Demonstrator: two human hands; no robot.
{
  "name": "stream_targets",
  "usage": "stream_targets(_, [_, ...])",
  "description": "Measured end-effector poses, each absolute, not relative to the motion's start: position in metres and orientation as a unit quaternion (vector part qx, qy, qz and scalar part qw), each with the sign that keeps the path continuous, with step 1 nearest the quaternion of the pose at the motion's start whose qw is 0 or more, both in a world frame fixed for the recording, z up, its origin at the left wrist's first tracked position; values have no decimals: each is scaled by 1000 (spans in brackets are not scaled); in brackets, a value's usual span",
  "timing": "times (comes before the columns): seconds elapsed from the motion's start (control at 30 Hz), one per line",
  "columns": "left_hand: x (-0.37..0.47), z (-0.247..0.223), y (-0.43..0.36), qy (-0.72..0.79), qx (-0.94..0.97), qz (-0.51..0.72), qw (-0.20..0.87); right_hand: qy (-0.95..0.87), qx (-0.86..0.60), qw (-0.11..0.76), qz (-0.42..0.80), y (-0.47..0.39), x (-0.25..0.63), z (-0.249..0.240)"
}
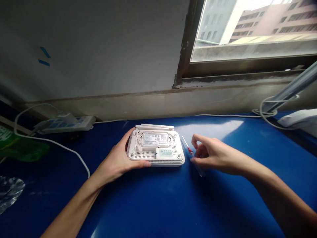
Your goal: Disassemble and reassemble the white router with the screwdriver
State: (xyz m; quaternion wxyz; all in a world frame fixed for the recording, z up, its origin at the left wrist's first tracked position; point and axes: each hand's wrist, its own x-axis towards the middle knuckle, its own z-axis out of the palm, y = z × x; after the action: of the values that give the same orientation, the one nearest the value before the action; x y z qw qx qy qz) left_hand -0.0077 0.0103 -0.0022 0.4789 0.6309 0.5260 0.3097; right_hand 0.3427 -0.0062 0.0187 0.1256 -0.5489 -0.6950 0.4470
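A white router [146, 154] lies upside down on the blue table, its vented underside, label and corner feet facing up. Two folded white antennas [157, 127] run along its far edge. My left hand [121, 155] grips the router's left side, with the thumb along the near edge and the other fingers mostly hidden behind it. Just right of the router is a screwdriver [190, 150] with a pale shaft, a red collar and a clear handle. My right hand [210, 152] is at that handle, fingers curled but apart; the thumb overlaps the handle, and whether it presses on it is unclear.
A white power strip [84, 123] with a plug stands at the back left, and a white cable [74, 152] loops across the table. Green plastic packaging [22, 147] and clear crumpled plastic [11, 191] lie at the left. A metal pole [289, 87] wrapped with cable rises at the right.
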Motion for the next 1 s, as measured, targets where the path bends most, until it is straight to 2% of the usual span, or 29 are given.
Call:
stream_targets(0.13, [-6, 0, 6, 559, 709, 236, 358, -661, -516, 197, 509, -1, 355, 27])
stream_targets(0.33, [-3, -1, -4, 612, 745, 164, 211, -667, -477, 261, 509, 1, 352, 35])
stream_targets(0.43, [9, 9, -7, 628, 737, 217, 123, -673, -458, 271, 513, 1, 348, 35])
stream_targets(0.5, [24, 22, -7, 587, 756, 275, 93, -679, -450, 274, 511, 0, 345, 36])
stream_targets(0.57, [45, 35, -6, 516, 792, 291, 149, -684, -437, 283, 511, -2, 341, 36])
stream_targets(0.77, [105, 45, 7, 432, 715, 333, 437, -673, -426, 335, 503, -4, 336, 32])
stream_targets(0.87, [112, 36, 14, 406, 658, 397, 494, -679, -431, 343, 486, -3, 337, 30])
stream_targets(1.0, [98, 34, 24, 394, 581, 503, 505, -683, -445, 339, 470, -1, 340, 29])
